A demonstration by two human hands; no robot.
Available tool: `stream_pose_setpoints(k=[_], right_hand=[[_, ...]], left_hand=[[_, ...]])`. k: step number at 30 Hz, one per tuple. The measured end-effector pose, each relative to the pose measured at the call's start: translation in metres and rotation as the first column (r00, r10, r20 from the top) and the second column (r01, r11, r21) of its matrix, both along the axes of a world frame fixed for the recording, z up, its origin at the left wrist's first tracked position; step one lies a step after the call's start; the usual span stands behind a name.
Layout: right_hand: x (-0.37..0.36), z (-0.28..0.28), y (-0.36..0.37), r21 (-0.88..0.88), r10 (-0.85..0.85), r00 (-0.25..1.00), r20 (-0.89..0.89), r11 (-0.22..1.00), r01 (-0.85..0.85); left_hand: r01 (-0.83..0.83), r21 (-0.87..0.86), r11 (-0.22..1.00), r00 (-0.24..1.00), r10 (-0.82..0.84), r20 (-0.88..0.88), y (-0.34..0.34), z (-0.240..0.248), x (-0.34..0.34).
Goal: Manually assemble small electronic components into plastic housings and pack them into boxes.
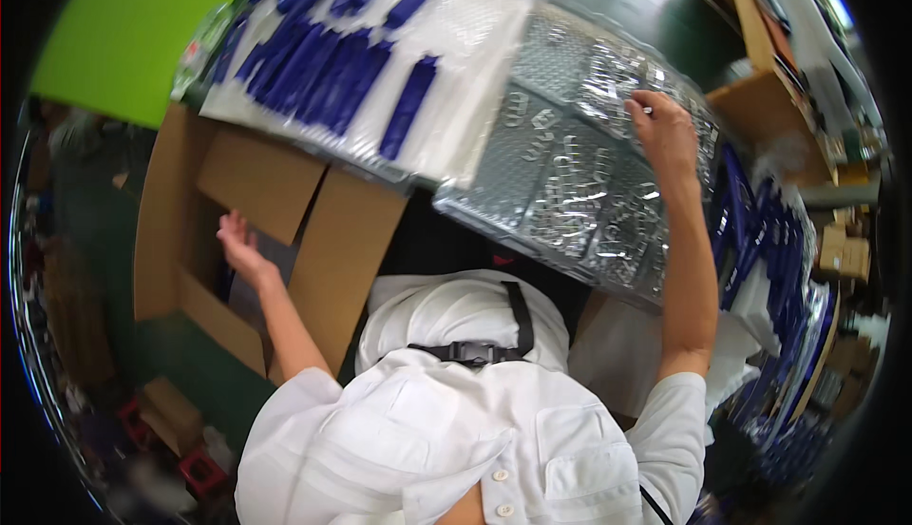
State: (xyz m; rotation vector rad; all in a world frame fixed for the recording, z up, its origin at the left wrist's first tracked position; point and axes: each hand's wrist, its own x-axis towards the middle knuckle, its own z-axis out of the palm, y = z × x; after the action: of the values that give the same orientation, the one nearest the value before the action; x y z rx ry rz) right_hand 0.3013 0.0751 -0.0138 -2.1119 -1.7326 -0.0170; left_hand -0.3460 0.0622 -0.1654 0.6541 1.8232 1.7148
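Observation:
My left hand (245, 248) is over an open cardboard box (351, 230), its fingers apart and nothing in them. Something dark blue and a greyish sheet show inside the box, partly hidden by its flaps. My right hand (665, 131) reaches over a grey tray (503, 159) of small shiny metal pieces (570, 192), thumb and fingers pinched together. A tiny glint shows at the fingertips, too small to name. To the left of the metal pieces, long blue strip-like pieces (408, 107) lie in rows on a white sheet (465, 50).
A bright green panel (133, 36) stands at the far left. Many blue pieces (774, 240) are heaped at the right, beside white wrapping (731, 335). A wooden-coloured box (769, 116) is at the back right. Red stools (201, 471) stand at the lower left.

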Motion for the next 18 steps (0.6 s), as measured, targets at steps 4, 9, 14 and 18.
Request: stream_pose_setpoints(k=[4,9,14,18], right_hand=[[0.023,-0.037,0.042,-0.198,-0.005,0.997,0.076,0.98,0.02],[0.107,-0.067,0.03,0.001,0.06,0.988,-0.142,0.998,-0.06],[0.074,-0.039,0.012,0.027,0.03,0.922,-0.387,0.999,-0.021],[0.013,-0.017,-0.02,-0.009,-0.002,0.791,-0.612,1.0,-0.004]], left_hand=[[-0.216,-0.201,0.956,0.965,0.179,-0.191,-0.069,-0.062,-0.107],[-0.503,-0.126,0.855,0.489,0.162,-0.857,-0.103,0.022,-0.102],[-0.569,-0.406,0.715,0.651,0.09,-0.754,-0.109,-0.024,-0.184],[-0.41,-0.53,0.742,0.654,-0.166,-0.738,-0.088,-0.115,-0.247]])
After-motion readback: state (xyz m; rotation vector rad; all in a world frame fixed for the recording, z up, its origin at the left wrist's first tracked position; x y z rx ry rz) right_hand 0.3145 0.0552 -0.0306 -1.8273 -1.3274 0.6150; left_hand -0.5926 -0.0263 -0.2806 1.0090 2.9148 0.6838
